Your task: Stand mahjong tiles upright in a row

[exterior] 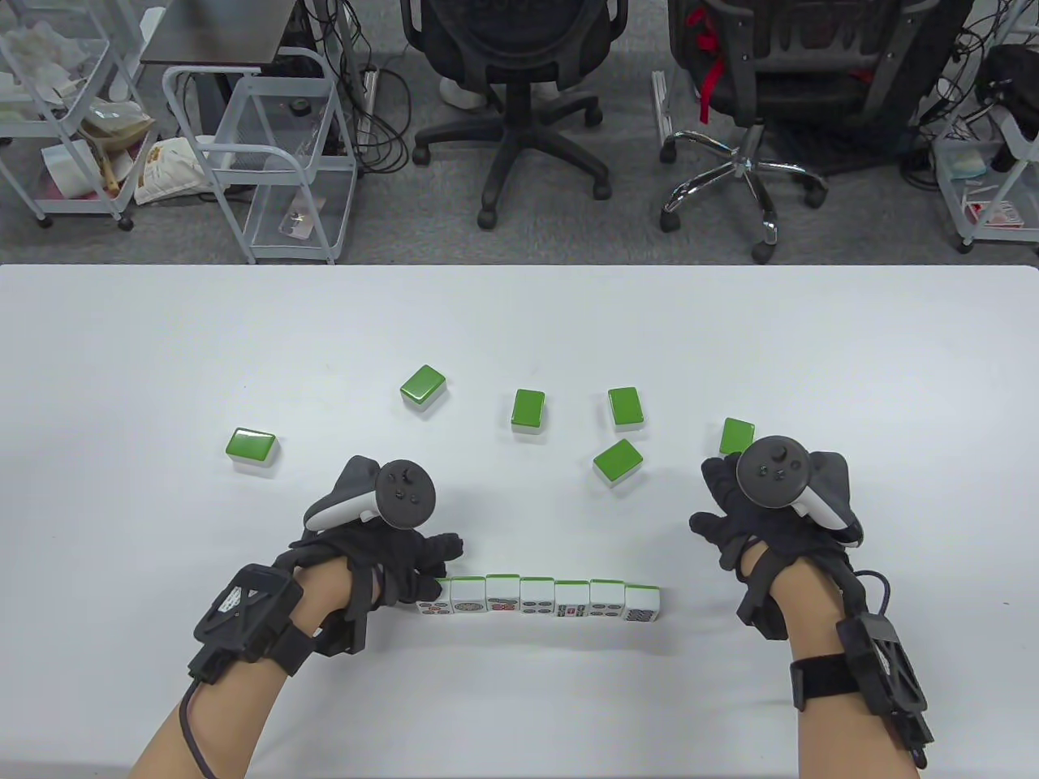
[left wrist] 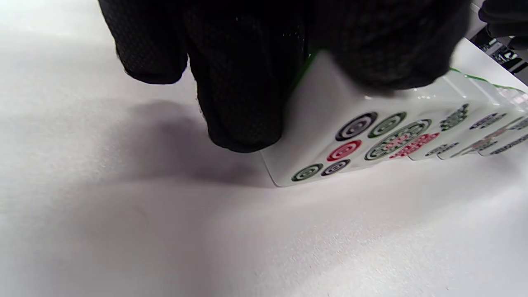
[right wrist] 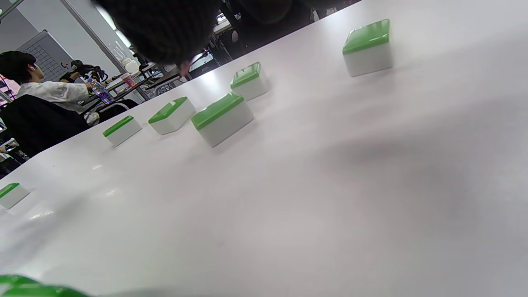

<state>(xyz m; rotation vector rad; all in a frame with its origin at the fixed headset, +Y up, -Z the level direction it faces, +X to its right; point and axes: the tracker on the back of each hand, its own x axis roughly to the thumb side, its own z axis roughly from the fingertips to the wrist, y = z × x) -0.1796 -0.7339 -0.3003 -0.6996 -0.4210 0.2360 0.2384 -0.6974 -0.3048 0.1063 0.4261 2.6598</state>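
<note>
With the left hand [exterior: 381, 560] fingers [left wrist: 243, 103] holding the end tile [exterior: 433, 599], settle it square against its neighbour in the row [exterior: 540, 599] before letting go, while the right hand [exterior: 767, 519] hovers spread and empty.

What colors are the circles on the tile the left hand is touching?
Black, green and red circles on the white end tile, best seen in the left wrist view, where the left hand touches it.

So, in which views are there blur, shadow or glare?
Left wrist view: the left hand is close and soft, throws a shadow on the table; the far end of the row of tiles blurs. Right wrist view: sharp flat tiles, small glare spots. Table view: even light.
</note>
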